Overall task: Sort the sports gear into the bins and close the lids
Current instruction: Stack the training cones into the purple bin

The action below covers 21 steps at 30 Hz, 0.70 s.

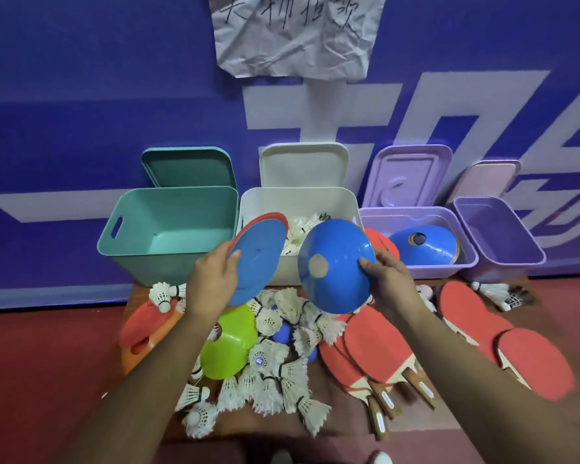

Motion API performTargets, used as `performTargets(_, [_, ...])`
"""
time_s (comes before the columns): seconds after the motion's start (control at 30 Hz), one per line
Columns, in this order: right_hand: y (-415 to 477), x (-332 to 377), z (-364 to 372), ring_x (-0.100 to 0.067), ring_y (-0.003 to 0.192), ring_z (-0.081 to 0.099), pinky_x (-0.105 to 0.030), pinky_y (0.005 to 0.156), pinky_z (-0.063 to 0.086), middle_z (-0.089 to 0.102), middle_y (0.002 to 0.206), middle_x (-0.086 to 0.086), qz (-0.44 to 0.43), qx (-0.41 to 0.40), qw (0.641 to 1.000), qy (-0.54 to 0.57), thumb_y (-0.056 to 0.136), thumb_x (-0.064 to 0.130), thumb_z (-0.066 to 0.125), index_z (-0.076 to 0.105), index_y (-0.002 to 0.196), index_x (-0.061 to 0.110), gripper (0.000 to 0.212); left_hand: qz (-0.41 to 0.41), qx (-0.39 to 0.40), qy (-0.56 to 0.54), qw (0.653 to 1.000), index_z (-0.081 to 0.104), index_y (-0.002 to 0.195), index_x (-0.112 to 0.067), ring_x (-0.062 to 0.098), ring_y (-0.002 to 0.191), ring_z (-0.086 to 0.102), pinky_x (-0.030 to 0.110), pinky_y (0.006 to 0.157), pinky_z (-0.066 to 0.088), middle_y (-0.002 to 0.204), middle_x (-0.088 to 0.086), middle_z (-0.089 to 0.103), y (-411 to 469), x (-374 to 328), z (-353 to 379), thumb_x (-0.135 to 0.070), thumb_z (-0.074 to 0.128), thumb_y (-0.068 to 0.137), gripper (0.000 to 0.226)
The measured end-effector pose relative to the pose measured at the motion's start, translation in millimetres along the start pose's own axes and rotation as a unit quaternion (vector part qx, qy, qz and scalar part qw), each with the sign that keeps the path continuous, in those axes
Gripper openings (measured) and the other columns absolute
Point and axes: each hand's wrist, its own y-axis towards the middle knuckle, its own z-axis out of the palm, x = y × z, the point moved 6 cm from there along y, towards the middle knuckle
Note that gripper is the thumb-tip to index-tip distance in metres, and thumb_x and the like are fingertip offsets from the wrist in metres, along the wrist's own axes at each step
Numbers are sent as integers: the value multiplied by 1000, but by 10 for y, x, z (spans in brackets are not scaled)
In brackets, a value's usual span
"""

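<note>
Blue cone (335, 262) pinched by R hand (389, 283), cone stack (258, 259) gripped by L hand (211, 283); both held left of lilac cone bin (439, 270), R hand nearer.

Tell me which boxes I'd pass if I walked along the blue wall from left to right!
teal bin → white bin, with shuttlecocks inside → lilac bin, with cones inside → purple bin
</note>
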Motion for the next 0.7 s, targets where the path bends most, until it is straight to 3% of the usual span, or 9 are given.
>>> performTargets(0.13, [29,250,-270,-29,91,67,-37,77,54,71,108,-16,-18,-23,999,30,91,0,54,62,116,2,26,-49,-10,-115,992,65,110,-12,32,90,64,42,77,52,96,13,71,177,-326,163,-25,51,96,24])
performTargets(0.27, [163,435,-719,-29,96,66,-42,87,52,70,109,-15,-27,-50,997,43,92,0,54,62,115,-1,25,-66,-8,-167,984,64,99,-14,31,88,64,46,78,54,93,9,70,328,-748,479,-31,51,91,23])
performTargets(0.37, [357,514,-1136,-26,91,66,-39,82,53,71,103,-13,-21,-80,995,59,91,-2,53,65,106,5,20,-72,0,-184,980,64,102,-15,28,91,64,44,81,53,96,5,70,409,-1079,807,-28,52,92,20])
performTargets(0.53, [868,610,-1886,-26,86,63,-37,79,51,68,99,-12,-9,-106,992,69,91,-1,54,64,99,9,16,-82,-6,-188,979,64,115,-11,15,92,58,24,77,42,100,-5,64,508,-1672,1441,-17,52,97,23])
performTargets(0.7, [1594,605,-2528,-26,84,61,-39,77,48,68,94,-10,12,-141,990,14,89,3,58,65,92,15,15,-115,-16,-177,977,65,110,-9,20,88,61,33,76,50,91,-3,63,672,-2015,2100,-17,52,96,20])
